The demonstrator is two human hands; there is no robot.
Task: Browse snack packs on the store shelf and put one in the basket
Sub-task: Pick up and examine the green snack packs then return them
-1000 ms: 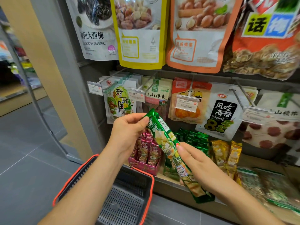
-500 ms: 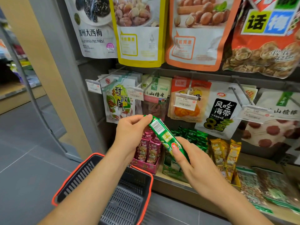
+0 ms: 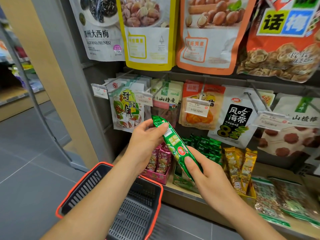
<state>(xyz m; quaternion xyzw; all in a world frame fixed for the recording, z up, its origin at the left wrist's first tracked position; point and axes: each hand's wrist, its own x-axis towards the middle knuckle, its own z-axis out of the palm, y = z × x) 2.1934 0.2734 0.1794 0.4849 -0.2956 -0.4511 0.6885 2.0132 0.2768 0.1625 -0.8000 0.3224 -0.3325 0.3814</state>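
A long green snack pack (image 3: 174,144) is held slanted in front of the shelf, its top end up-left. My left hand (image 3: 147,141) pinches the top end between thumb and fingers. My right hand (image 3: 206,175) grips the lower end, thumb on the front. Below my left forearm hangs a dark grey basket (image 3: 97,181) with an orange rim, nothing visible inside it.
The shelf (image 3: 188,193) carries display boxes of pink packs (image 3: 160,161), green packs (image 3: 206,148) and yellow packs (image 3: 240,165). Hanging bags on metal hooks with price tags (image 3: 196,107) fill the wall above. Grey floor tiles (image 3: 31,161) lie to the left.
Both hands turned the green pack about its length, so a different face shows. The right hand slid up along it, then settled on the lower end.
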